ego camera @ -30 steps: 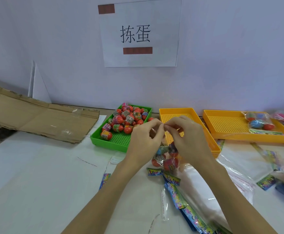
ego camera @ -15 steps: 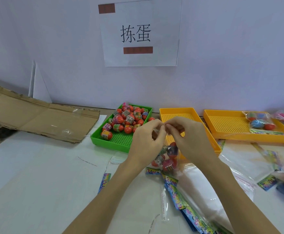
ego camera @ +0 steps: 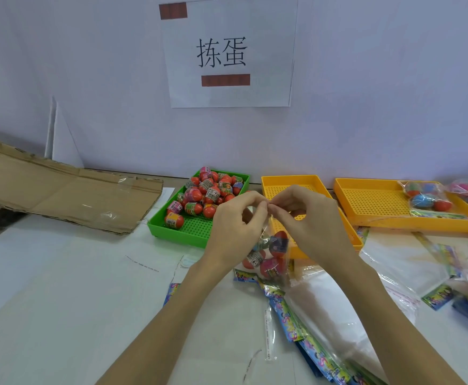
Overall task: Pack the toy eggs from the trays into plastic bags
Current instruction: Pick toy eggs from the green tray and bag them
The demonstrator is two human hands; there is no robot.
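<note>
A clear plastic bag with several toy eggs inside hangs in front of me, above the table. My left hand and my right hand pinch its top edge, fingertips meeting at the middle. Behind my left hand stands a green tray heaped with red and pink toy eggs. An orange tray lies behind my right hand, partly hidden by it.
A second orange tray at the right holds a filled bag of eggs. Empty bags with printed header cards lie in front of me and to the right. Flattened cardboard lies at the left. A paper sign hangs on the wall.
The bag with the eggs has risen slightly off the table. Both hands have stayed together at its top edge, shifting a little to the right.
</note>
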